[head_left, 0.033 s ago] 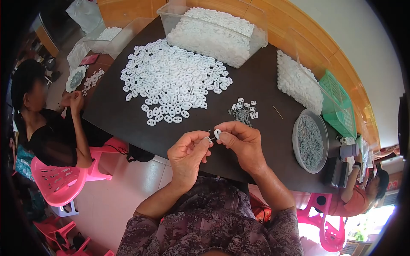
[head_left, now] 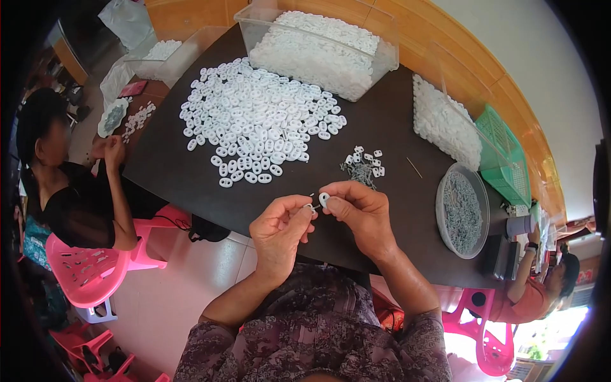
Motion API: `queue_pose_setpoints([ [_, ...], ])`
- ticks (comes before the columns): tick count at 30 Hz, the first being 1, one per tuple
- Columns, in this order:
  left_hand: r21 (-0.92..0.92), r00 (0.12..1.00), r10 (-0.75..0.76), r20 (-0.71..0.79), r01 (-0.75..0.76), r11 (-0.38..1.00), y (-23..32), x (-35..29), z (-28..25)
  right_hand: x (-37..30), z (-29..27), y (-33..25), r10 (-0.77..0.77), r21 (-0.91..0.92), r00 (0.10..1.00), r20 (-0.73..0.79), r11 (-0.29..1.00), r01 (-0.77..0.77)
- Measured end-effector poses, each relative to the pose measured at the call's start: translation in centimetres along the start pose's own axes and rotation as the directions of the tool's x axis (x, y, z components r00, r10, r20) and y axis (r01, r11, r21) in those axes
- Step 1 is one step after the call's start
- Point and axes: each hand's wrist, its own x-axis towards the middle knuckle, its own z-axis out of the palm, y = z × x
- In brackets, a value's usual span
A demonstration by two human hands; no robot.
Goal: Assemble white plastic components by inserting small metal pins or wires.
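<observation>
Over the near edge of the dark table (head_left: 191, 172), my two hands are close together. Thumb and fingers of my left hand (head_left: 283, 232) pinch a small white plastic piece (head_left: 310, 208) with thin grey screws poking out of it. My right hand (head_left: 363, 219) grips a white oval two-hole plastic piece (head_left: 324, 199) by its edge; the thumb covers part of it. A narrow gap separates the two pieces. Just beyond my right hand lie a small heap of grey screws (head_left: 361, 173) and several small white two-hole pieces (head_left: 378, 162).
A wide pile of white oval pieces (head_left: 254, 114) spreads before a clear bin (head_left: 388, 57). To the right are a thin stick (head_left: 414, 167), a round tub (head_left: 485, 210) of screws and a green basket (head_left: 509, 159). People sit left (head_left: 83, 204) and right (head_left: 531, 290).
</observation>
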Motion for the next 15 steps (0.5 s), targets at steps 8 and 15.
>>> queue_pose_setpoints([
  [8,0.036,0.999,0.017,-0.031,-0.016,0.999,-0.06,-0.17,0.12,-0.46,0.67,0.5,-0.077,-0.095,0.996,-0.053,0.993,0.072],
  [15,0.033,0.999,0.042,-0.02,-0.041,0.999,-0.48,-0.38,0.16,-0.56,0.95,-0.01,-0.35,-0.499,0.936,0.029,0.806,0.317],
])
